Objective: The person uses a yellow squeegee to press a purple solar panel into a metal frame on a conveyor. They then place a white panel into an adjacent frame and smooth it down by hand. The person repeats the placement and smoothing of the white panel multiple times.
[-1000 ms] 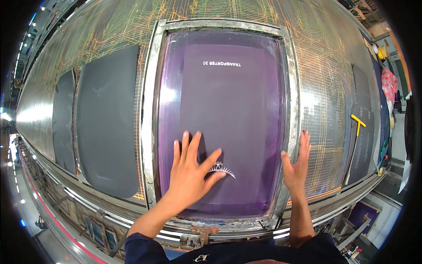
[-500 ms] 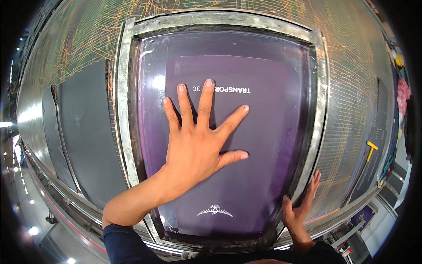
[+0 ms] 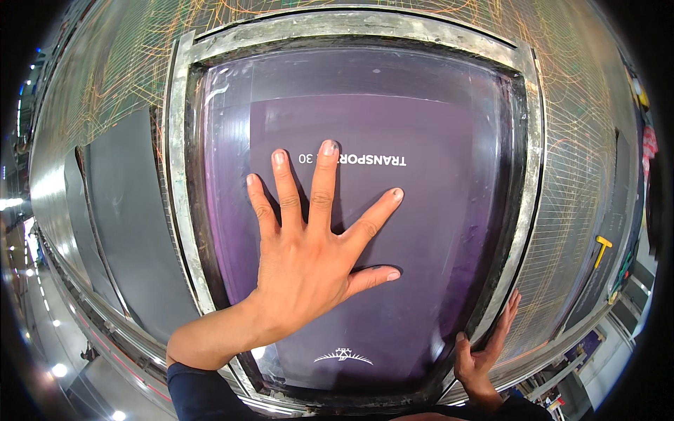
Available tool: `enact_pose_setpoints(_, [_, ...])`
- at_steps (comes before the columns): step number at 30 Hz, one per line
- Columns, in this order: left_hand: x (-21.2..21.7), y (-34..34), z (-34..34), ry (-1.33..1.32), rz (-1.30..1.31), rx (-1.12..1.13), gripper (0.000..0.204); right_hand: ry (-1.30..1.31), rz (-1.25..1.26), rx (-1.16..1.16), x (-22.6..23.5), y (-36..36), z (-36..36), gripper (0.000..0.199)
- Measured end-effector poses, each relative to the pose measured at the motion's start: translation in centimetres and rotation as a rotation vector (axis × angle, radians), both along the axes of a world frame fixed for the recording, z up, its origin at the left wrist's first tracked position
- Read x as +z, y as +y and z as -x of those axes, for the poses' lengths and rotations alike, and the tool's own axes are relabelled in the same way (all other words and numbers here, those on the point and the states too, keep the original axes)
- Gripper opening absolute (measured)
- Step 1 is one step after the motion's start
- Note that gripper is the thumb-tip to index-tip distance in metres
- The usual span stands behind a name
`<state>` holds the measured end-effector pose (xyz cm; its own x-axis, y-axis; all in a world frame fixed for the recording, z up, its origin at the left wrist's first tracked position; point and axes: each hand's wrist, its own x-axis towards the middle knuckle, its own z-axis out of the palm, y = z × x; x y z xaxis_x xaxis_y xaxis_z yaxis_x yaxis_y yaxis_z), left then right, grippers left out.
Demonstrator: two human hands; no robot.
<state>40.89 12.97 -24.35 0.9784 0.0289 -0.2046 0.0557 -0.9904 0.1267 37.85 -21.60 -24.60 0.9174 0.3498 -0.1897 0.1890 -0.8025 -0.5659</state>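
In front of me lies a screen printing frame [image 3: 358, 28] of worn grey metal, stretched with a glossy purple mesh [image 3: 432, 224]. White lettering appears upside down across its upper middle, and a white crest sits near the lower edge. My left hand [image 3: 302, 252] lies flat on the mesh, palm down and fingers spread, covering part of the lettering. At the lower right, my right hand [image 3: 483, 361] grips the frame's side bar, thumb on the inner side and fingers stretched along the outer side.
Dark sheets [image 3: 126, 217] lie left of the frame on a long table [image 3: 576, 161] marked with many coloured lines. A yellow T-shaped tool [image 3: 602, 249] rests at the right beside another dark sheet [image 3: 602, 281]. A metal rail runs along the table's near edge.
The frame looks slightly larger and its upper part sits lower in view, along with my left hand. Both hands keep their places on the mesh and side bar.
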Motion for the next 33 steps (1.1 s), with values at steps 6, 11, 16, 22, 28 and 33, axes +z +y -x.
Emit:
enact_pose_setpoints(6, [0.2, -0.1, 0.0, 0.019, -0.002, 0.003, 0.084, 0.004, -0.006, 0.006, 0.0, -0.2, 0.0, 0.095])
enact_pose_setpoints(11, [0.4, -0.1, -0.3, 0.02, 0.0, -0.002, 0.085, 0.008, 0.005, 0.021, 0.2, -0.1, -0.1, 0.09])
enact_pose_setpoints(16, [0.4, 0.0, -0.3, 0.022, 0.012, -0.001, 0.083, 0.0, -0.012, 0.022, 0.0, 0.0, -0.1, 0.095])
enact_pose_setpoints(22, [0.7, 0.0, 0.7, -0.073, 0.047, -0.006, 0.076, -0.008, -0.004, -0.022, 0.6, 0.9, -0.2, 0.092])
enact_pose_setpoints(28, [3.6, 0.0, 13.9, -0.258, 0.198, 0.401, 0.067, 0.004, -0.134, -0.074, 2.3, 1.7, -0.7, 0.083])
enact_pose_setpoints(33, [-0.1, -3.8, 30.3, -0.316, 0.07, 0.843, 0.083, 0.234, -0.535, -0.139, 5.3, 0.0, 0.1, 0.085])
